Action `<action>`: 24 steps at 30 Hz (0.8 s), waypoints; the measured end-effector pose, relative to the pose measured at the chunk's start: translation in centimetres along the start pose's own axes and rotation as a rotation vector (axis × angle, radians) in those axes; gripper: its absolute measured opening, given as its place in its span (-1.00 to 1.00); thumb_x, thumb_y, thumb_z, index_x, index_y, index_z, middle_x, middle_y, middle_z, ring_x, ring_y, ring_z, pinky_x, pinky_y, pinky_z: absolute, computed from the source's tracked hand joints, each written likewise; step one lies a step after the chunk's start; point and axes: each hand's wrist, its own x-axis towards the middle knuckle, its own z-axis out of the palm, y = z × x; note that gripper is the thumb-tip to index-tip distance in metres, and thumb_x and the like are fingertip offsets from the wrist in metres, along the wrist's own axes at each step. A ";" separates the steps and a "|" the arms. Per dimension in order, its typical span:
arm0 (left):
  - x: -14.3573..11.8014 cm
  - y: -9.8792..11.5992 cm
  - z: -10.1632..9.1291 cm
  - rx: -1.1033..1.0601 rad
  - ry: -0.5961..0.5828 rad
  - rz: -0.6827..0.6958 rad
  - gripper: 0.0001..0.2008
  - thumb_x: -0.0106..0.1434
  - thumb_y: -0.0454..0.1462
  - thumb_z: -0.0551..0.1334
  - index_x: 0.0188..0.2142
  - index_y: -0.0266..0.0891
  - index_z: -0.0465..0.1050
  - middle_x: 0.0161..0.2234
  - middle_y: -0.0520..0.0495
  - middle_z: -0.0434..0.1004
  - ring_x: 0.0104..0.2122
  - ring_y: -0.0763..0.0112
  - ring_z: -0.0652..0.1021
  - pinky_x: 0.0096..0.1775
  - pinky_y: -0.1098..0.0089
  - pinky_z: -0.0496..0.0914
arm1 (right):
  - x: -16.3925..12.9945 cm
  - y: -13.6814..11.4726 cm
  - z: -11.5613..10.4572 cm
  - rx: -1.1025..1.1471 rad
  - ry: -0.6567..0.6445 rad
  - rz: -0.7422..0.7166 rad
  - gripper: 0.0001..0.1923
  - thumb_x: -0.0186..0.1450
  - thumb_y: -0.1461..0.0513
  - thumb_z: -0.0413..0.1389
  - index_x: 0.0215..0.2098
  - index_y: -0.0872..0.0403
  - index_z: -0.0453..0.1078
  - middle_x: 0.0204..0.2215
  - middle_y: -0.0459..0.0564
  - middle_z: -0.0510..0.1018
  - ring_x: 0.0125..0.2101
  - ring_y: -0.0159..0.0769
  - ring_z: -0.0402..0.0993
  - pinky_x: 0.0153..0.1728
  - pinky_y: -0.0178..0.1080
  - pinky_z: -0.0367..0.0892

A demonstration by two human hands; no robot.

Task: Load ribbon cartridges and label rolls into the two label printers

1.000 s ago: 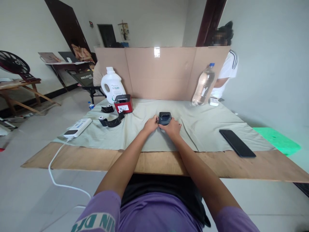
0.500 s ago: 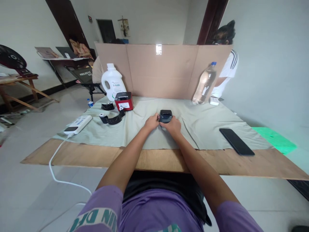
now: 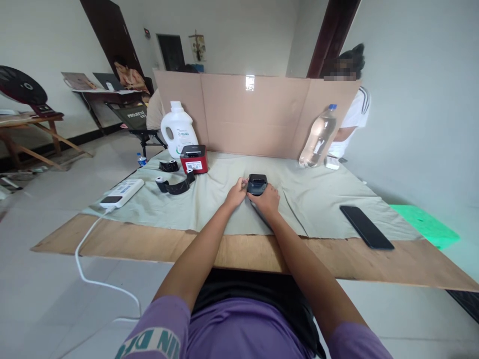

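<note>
A person in a purple shirt (image 3: 243, 331) stretches both arms over a brown wooden worktop (image 3: 130, 242), mostly spread with a pale grey-green cloth (image 3: 310, 199). On the right, a black rectangular phone (image 3: 365, 227) lies slantwise near the front edge; on the left sits a long white plastic power bar (image 3: 123, 192) with a white cable (image 3: 77, 252). The dark grey boxy device (image 3: 257, 183) is at the middle of the cloth, the fingers of the right hand (image 3: 267, 198) wrapped around its near right side. The left hand (image 3: 235, 193) has its fingers curled at the left edge; whether they grip cannot be told. Beyond, to the left, lie a curling black strip (image 3: 177, 188) and a red box with a black top (image 3: 194, 163), then a white plastic jug (image 3: 181, 134); a clear blue-capped bottle (image 3: 318, 139) leans against an upright brown cardboard panel (image 3: 254, 117)
</note>
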 end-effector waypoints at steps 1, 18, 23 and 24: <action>0.1 -0.1 0.0 -0.044 -0.005 0.034 -0.65 0.22 -0.48 0.09 -0.06 -0.10 0.32 0.20 -0.07 0.49 0.19 0.36 0.47 0.09 0.33 0.39 | 0.1 0.1 0.1 0.004 0.000 -0.005 -0.29 0.09 -0.10 0.29 0.01 0.17 0.31 -0.02 0.31 0.54 0.06 0.15 0.41 0.00 -0.03 0.26; 6.8 3.3 -1.5 0.318 -0.086 0.115 -0.76 0.31 -0.28 0.15 -0.04 -0.14 0.45 0.05 -0.09 0.58 -0.06 0.28 0.57 0.00 0.31 0.41 | 0.2 0.3 -0.3 0.072 -0.058 0.007 -0.28 0.06 -0.10 0.31 0.01 0.14 0.28 0.02 0.29 0.51 0.09 0.17 0.36 0.04 -0.01 0.22; 8.7 5.4 -1.3 0.523 -0.397 0.239 -0.79 0.22 -0.16 0.28 -0.18 -0.10 0.60 -0.10 0.00 0.66 -0.08 0.30 0.58 -0.06 0.43 0.38 | 0.2 0.5 -0.2 0.087 -0.054 -0.006 -0.26 0.07 -0.11 0.30 0.04 0.14 0.28 0.03 0.29 0.49 0.09 0.16 0.35 0.05 0.01 0.21; 9.2 5.7 -1.1 0.578 -0.476 0.249 -0.78 0.20 -0.14 0.30 -0.19 -0.10 0.62 -0.12 -0.01 0.67 -0.11 0.30 0.58 -0.09 0.44 0.38 | 0.3 0.6 -0.1 0.088 -0.056 -0.007 -0.26 0.06 -0.11 0.30 0.04 0.15 0.27 0.03 0.29 0.49 0.09 0.16 0.35 0.04 0.01 0.20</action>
